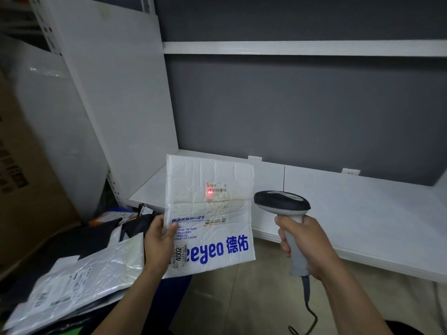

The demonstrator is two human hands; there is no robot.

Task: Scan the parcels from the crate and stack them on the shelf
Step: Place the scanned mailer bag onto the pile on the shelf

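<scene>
Pinches white parcel (212, 213) at centre frame with left hand (157, 240); grips scanner (281, 201) in right hand (307, 243), lower right.

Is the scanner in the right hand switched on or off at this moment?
On: the scanner, held by the right hand, casts a red spot on the barcode label of the white parcel.

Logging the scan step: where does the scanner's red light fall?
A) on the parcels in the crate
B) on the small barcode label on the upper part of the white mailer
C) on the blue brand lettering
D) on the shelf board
B: the red spot sits at the left end of the barcode label on the white mailer, held up by the left hand while the right hand aims the scanner.
</scene>
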